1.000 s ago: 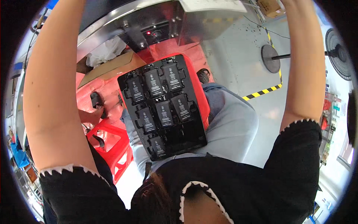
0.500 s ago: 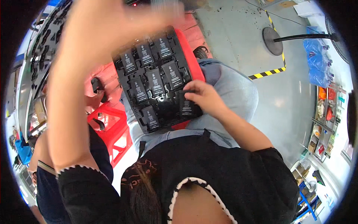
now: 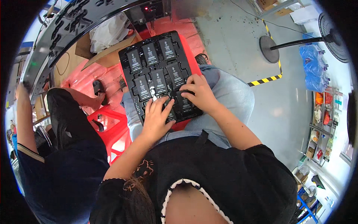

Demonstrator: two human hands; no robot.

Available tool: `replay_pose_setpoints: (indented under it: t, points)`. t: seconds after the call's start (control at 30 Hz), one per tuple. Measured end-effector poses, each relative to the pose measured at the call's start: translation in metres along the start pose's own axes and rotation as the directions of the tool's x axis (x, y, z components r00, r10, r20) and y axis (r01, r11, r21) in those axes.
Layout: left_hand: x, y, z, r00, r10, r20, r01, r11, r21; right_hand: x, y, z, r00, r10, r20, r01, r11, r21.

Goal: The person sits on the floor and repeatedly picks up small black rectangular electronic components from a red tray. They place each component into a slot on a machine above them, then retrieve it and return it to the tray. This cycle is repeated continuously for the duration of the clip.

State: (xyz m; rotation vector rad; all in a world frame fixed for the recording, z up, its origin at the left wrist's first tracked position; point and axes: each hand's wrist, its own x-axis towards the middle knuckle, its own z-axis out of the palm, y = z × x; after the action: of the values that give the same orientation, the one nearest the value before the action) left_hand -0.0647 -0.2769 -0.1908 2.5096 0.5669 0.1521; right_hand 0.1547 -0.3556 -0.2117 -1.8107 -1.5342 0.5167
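Observation:
A black moulded tray point(image 3: 128, 80) lies across my lap, with flat black phone-type batteries point(image 3: 158, 81) in its rows of slots. My left hand point(image 3: 156, 117) is over the middle slot of the nearest row, its thumb and fingers around the edges of a battery point(image 3: 170, 116) that they partly cover. My right hand point(image 3: 199, 93) bends over the nearest row's right-hand battery point(image 3: 185, 105). Its thumb and forefinger are a little apart and touch near that battery's far edge. My left hand mostly covers the row's left slot.
Red plastic point(image 3: 186, 48) shows under the tray. Beyond it are an open cardboard box point(image 3: 108, 54) with a white bag and a curved conveyor point(image 3: 80, 18) carrying dark parts. A co-worker point(image 3: 63, 164) sits close on my left. A black fan point(image 3: 269, 49) stands to the right.
My left hand has come down from beyond the tray to its nearest row, where a battery now lies in the middle slot. My right hand stays at the right-hand battery.

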Motion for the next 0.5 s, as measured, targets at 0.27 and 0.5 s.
replay_pose_setpoints:
  t: [0.27, 0.5]
  points:
    - [-0.013, 0.0, 0.013, 0.998, -0.036, -0.047, 0.037, 0.999, 0.026, 0.003, -0.013, -0.006, 0.995, -0.06, 0.077, 0.072, 0.985, -0.155]
    - [-0.01, -0.007, 0.01, 0.996, 0.029, -0.09, -0.025, 0.998, 0.052, 0.055, 0.006, -0.02, 0.973, -0.228, 0.028, 0.228, 0.943, -0.241]
